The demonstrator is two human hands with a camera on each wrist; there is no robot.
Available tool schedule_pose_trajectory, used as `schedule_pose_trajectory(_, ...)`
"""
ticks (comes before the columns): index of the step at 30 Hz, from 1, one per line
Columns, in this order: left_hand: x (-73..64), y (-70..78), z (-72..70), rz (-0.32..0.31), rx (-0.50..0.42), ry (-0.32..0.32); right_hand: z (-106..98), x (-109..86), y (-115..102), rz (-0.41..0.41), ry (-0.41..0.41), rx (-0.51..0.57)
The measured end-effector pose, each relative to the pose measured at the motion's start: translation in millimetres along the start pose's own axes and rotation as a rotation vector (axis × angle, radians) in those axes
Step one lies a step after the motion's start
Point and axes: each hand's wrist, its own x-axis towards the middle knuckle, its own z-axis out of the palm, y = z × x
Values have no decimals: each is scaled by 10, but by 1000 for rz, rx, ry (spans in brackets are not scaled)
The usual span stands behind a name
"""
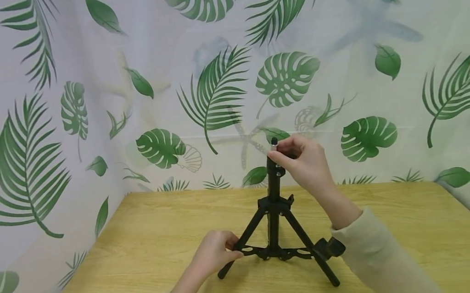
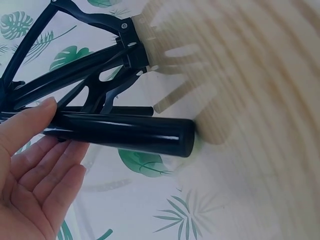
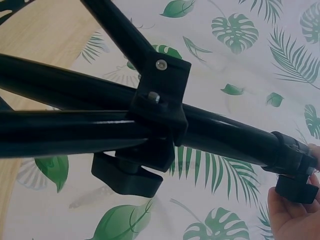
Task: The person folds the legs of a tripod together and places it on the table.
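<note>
Near the middle of the wood-grained tabletop (image 1: 151,236), a black tripod (image 1: 273,204), nearly upright on splayed legs (image 1: 301,234), likely spread so for a broad, steady base; below, flat pierced braces (image 1: 285,254), presumably to limit that spread. Up the round central post (image 3: 227,133), an angular hub (image 3: 165,85) with bright bolt heads (image 3: 161,64) and a blocky, winged black knob (image 3: 125,176), by its shape meant for turning by hand. Above that, a collar (image 3: 286,152) with a second knob (image 3: 295,190), then a silvery pin (image 1: 274,147) capped in black. Low down, the left hand (image 1: 214,254), with fingers (image 2: 65,192) clamped on one leg, thumb above and the rest beneath, perhaps to keep the tripod from sliding. Up top, the right hand (image 1: 306,164), with fingers pinched on the post's upper end, perhaps to steady that section. Smooth, glossy tubing throughout, against grainy tan wood. Nearer the viewer, pale soft sleeves (image 1: 380,254); behind everything, a creased white sheet (image 1: 148,43) printed with green leaves (image 1: 289,78) and faint starfish (image 1: 374,23)
</note>
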Motion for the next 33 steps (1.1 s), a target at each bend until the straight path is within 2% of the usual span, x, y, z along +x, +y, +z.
schedule_pose_trajectory(15,27,64,7,0,-20,35,0,-2,25,-28,20,-3)
schedule_pose_trajectory(22,60,75,25,28,-24,63,6,-1,33,-28,26,-3)
schedule_pose_trajectory(33,103,99,63,22,-45,95,4,-12,11,-7,20,10)
